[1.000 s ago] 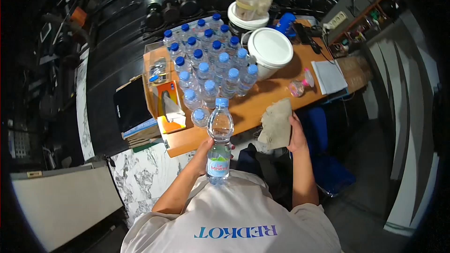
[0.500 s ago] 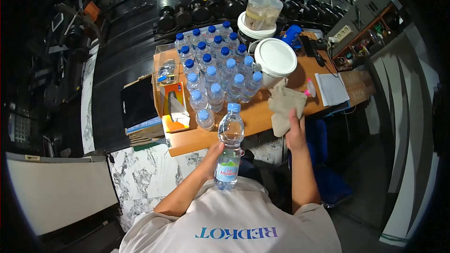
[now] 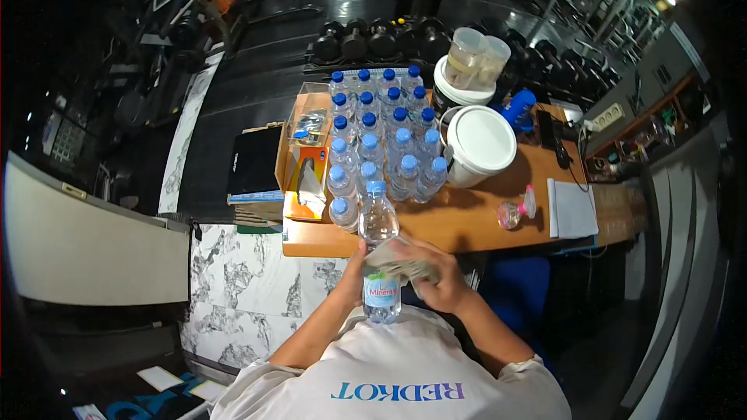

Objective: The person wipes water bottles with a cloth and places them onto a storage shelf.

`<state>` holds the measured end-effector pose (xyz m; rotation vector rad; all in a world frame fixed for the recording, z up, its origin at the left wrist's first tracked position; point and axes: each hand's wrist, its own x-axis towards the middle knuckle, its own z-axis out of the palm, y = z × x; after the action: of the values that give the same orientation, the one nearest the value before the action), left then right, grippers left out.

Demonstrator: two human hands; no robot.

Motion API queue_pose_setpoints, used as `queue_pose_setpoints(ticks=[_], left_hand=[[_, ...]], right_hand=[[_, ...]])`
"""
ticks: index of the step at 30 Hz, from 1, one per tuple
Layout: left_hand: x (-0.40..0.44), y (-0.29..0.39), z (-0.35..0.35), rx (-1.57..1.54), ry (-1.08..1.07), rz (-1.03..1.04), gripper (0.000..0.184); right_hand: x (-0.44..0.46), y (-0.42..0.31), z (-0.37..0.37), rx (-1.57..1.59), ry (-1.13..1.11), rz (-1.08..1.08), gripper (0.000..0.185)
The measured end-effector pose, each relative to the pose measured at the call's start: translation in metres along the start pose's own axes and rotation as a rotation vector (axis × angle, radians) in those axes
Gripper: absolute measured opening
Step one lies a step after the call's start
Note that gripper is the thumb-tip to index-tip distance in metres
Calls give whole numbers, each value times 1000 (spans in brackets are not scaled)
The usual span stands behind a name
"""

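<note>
A clear water bottle (image 3: 380,219) with a light blue cap stands upright in front of my chest. My left hand (image 3: 355,274) is wrapped around its left side. A folded beige cloth (image 3: 403,260) lies against the bottle's middle, just above the label, and my right hand (image 3: 443,276) grips it from the right. The right fingers are slightly blurred. Beyond the held bottle, several more water bottles (image 3: 369,126) stand in rows on the wooden table, with dark blue caps at the back and light blue caps nearer me.
On the table (image 3: 467,225) are a lidded white bucket (image 3: 482,140), a pink spray bottle (image 3: 513,215), a notebook (image 3: 574,206) and an orange tissue box (image 3: 307,190). A black laptop (image 3: 255,157) lies on a stack at the left. Dumbbells (image 3: 381,37) line the floor behind.
My right hand has brought the cloth from the right side of the table leftward onto the bottle. My left hand still holds the bottle. The view has shifted, and the spray bottle now shows fully.
</note>
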<state>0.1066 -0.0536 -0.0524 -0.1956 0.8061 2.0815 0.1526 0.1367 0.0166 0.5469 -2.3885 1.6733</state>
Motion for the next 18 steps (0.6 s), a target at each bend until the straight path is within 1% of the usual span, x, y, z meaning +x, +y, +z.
queue_pose_setpoints(ticks=[1,3,5,6,7,8,9,11,13,14,16,17,18], left_hand=[[4,2,3,-4,5,20,72],[11,5,10,98,42,77,71],[16,8,28,122,17,132,70],[21,6,37,152,10,144,70],[25,2,42,180,4,151,71],[30,-5,45,249,-2,114,80],[37,-14,51,242,-4,120,80],[51,-33,65,268,34,241,82],[57,-41,74,302,45,302,79],[58,-42,78,348,62,358,76],[54,-40,82,442,116,475,70],[49,-37,82,434,136,500,70],[45,-32,82,230,130,437,70]], right_hand=[[-7,10,-9,203,64,129,27],[-19,28,-27,359,401,489,29],[-2,35,-43,598,732,379,31],[11,29,-55,493,696,300,34],[23,20,-65,492,685,300,34],[36,10,-73,364,527,213,35],[47,1,-78,234,370,125,38],[67,-14,-64,-16,265,-137,41],[59,-24,-59,-569,-84,-410,46],[52,-23,-62,-568,-101,-428,46],[35,-15,-65,-369,-292,-416,50],[30,-8,-70,-358,-313,-438,50],[26,3,-80,-83,-335,-324,47]])
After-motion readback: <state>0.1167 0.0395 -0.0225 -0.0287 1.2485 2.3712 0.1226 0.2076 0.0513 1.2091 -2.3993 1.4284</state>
